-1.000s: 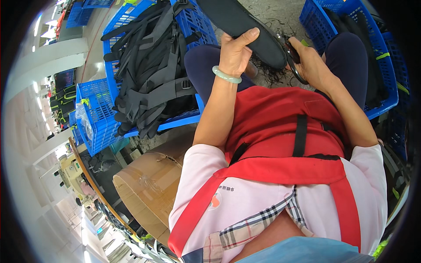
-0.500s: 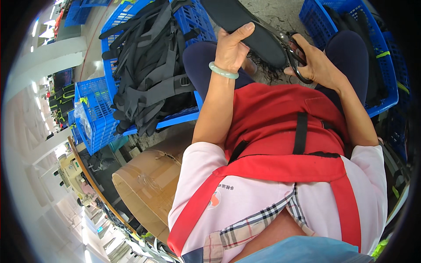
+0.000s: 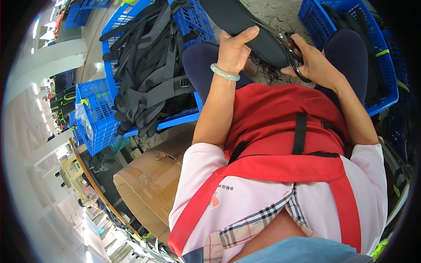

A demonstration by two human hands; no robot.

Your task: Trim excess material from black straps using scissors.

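A black padded strap (image 3: 268,47) with a rounded lower end slants from the top of the view down between my knees. My left hand (image 3: 233,51), a pale green bangle at its wrist, grips the strap's left edge with the thumb on top; the other fingers are mostly hidden. In my right hand (image 3: 316,62) is a pair of scissors (image 3: 300,72) with dark handles. Their blades point up and left, lying along the strap's right edge. Whether the blades touch the strap's edging, I cannot tell.
On the left stands a blue crate (image 3: 174,120) heaped with black straps (image 3: 151,83). Another blue crate (image 3: 385,98) with black pieces is at my right. Dark scraps (image 3: 272,74) litter the floor between my legs. A cardboard box (image 3: 147,177) sits at lower left.
My left hand and the strap have shifted slightly right and down. The scissors in my right hand have moved very little, staying along the strap's edge.
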